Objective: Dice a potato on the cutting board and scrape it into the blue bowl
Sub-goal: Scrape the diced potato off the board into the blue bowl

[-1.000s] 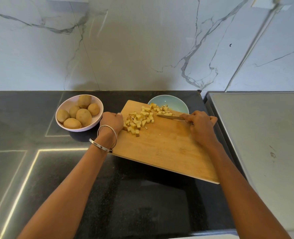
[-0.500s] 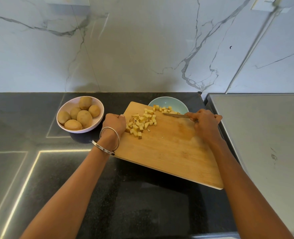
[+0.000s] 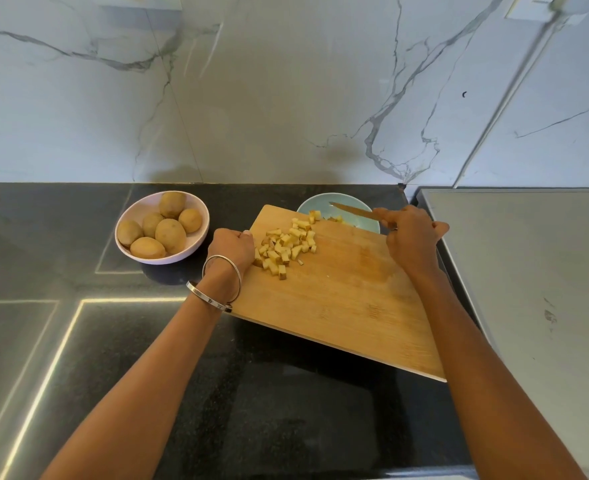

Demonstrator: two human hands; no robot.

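Note:
The wooden cutting board (image 3: 338,299) is tilted, its far edge resting over the blue bowl (image 3: 320,202). My left hand (image 3: 231,248) grips the board's left edge and holds it raised. A heap of diced potato (image 3: 286,247) lies on the board's far left part, and a few cubes sit at the bowl's rim. My right hand (image 3: 409,237) holds a knife (image 3: 350,210) whose blade points left over the bowl, above the board's far edge.
A white bowl (image 3: 196,242) with several whole potatoes stands to the left on the black counter (image 3: 78,341). A grey steel surface (image 3: 535,289) adjoins on the right. The marble wall rises right behind the bowls.
The knife has swept from the board's upper part out over the blue bowl, pushing some cubes off the edge. The heap on the board has shrunk.

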